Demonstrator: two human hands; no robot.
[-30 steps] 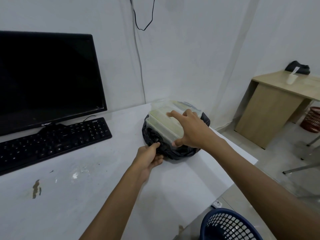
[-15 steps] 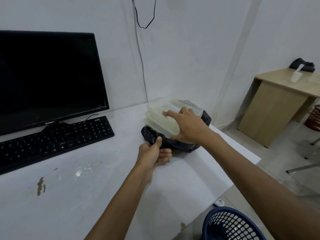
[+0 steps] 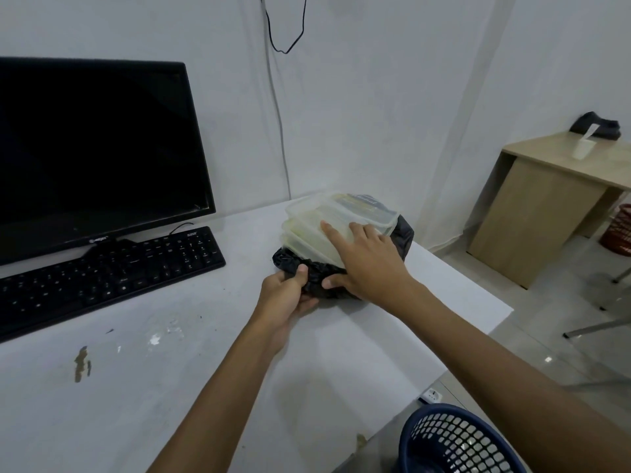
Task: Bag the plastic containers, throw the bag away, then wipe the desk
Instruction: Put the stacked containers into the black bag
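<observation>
We are working on the white tabletop [image 3: 191,363]. The stacked containers [image 3: 327,220] are sitting at one o'clock, half inside the black bag [image 3: 404,235], their long axis running from seven toward one o'clock. Our left hand [image 3: 285,297] is pinching the bag's crumpled near edge; our right hand [image 3: 367,261] is lying flat-fingered on the top lid, thumb touching the bag.

Both bare forearms stretched forward, converging. Left hand [image 3: 285,295] curled, thumb up, pinching crumpled black plastic bag [image 3: 316,279]. Right hand [image 3: 367,264] just beside it, fingers straight and spread, palm down, thumb tucked against same bag.
</observation>
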